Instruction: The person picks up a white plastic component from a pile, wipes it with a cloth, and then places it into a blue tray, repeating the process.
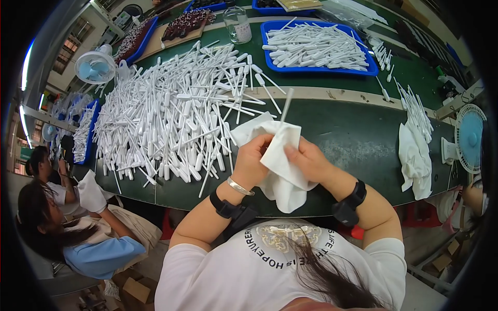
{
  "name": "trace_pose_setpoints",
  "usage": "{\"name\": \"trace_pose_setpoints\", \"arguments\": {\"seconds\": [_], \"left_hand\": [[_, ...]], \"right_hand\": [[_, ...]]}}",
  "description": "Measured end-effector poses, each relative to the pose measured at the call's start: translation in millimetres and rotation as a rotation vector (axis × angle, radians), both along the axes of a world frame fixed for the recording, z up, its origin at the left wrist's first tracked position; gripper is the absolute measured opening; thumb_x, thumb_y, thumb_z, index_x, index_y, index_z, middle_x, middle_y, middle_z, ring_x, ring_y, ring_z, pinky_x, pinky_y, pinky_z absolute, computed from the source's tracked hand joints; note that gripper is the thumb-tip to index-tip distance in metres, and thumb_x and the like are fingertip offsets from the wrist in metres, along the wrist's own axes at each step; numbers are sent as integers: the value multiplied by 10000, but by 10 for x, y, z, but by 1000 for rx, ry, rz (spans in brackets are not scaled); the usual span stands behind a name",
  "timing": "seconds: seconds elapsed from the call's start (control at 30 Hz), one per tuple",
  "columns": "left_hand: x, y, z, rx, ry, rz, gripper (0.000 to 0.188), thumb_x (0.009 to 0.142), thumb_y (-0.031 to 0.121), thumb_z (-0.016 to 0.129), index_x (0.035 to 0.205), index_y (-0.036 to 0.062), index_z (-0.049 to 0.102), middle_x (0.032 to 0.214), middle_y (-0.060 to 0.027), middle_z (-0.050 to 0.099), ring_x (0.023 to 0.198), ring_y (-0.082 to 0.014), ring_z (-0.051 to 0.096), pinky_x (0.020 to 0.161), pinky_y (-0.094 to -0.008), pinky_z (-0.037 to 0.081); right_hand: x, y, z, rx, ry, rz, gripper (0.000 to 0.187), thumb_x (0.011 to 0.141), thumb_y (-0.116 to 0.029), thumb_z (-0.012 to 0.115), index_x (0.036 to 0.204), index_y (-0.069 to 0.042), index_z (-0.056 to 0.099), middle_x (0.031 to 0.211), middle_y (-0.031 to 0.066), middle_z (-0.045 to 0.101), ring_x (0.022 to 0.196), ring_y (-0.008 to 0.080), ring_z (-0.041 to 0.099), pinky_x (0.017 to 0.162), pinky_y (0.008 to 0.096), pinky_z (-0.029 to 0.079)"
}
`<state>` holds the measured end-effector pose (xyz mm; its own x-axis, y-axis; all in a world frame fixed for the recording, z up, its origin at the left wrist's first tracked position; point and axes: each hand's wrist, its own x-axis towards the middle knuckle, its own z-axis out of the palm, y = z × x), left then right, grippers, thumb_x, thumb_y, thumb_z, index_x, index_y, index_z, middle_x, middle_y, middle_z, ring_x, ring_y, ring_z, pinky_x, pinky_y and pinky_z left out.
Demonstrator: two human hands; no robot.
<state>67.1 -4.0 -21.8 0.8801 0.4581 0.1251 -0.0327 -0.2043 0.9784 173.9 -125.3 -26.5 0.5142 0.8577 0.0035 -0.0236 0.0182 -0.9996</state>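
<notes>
Both my hands are closed on a white cloth just above the table's near edge. My left hand pinches its left side, and my right hand presses a fold with the thumb on top. Out of the cloth's upper end sticks the slim stem of a white plastic dropper; its lower part is hidden in the folds. To the left and ahead spreads a large heap of similar white droppers, each with a thin stem and a wider bulb.
A blue tray full of droppers stands at the far side, beside a clear bottle. On the right lie more droppers, another white cloth and a fan. A second fan stands far left; co-workers sit at left.
</notes>
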Motion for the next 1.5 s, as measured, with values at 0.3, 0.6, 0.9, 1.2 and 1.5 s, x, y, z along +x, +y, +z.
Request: {"name": "trace_pose_setpoints", "arguments": {"seconds": [0.3,0.6,0.9,1.2,1.5], "left_hand": [[-26,-106,-115,43,263,-204,166,778,53,560,929,-12,583,758,-45,616,666,-80,563,580,-209,447],[-31,-140,-45,-946,142,-276,172,858,115,471,956,-3,548,693,-31,529,494,-88,447,455,-188,356],[-17,-9,-36,-1190,190,-779,219,877,169,454,985,-5,529,718,-55,512,466,-73,384,431,-187,320],[-44,-23,139,-294,213,-238,237,854,176,512,984,-9,581,658,-12,531,474,-60,416,443,-176,330],[36,-59,-3,-903,-67,-113,240,823,89,530,1049,8,539,872,-43,588,749,-87,556,629,-207,453]], "right_hand": [[174,-66,211,-36,340,-171,245,837,-191,538,995,-4,541,840,42,594,724,102,561,654,249,463],[91,-96,200,-36,202,63,204,838,-171,534,944,1,556,863,62,599,731,111,572,642,237,474],[395,-204,411,224,497,-234,229,857,-200,500,966,-8,561,858,65,604,727,131,590,656,240,479],[427,-126,237,178,414,-323,272,887,-222,440,1051,-15,507,919,77,590,784,144,583,694,277,485],[-15,-19,193,15,542,-26,316,888,-243,444,1110,-20,471,954,77,572,807,128,562,716,275,471]]}}
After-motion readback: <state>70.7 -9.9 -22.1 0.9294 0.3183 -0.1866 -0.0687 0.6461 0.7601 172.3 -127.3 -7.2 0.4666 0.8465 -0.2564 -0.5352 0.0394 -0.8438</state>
